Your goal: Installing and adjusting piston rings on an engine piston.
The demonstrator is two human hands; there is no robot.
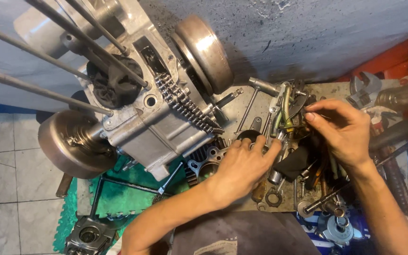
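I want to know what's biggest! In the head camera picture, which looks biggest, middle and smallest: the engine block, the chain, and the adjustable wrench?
1. Engine block
2. Chain
3. Adjustable wrench, though partly cut off and close to the chain in size, so that ranking is unsure.

A worn metal bench (pixel 242 106) is carrying a thick heap of tools (pixel 298 156): wrenches, sockets and a T-handle wrench (pixel 256 92) are lying on it in a jumble, with an adjustable wrench (pixel 364 92) resting at its far right edge. Beside it, an engine block (pixel 142 108) is sitting over a green mat (pixel 119 193), which is lying on the pale tiled floor (pixel 10 189).
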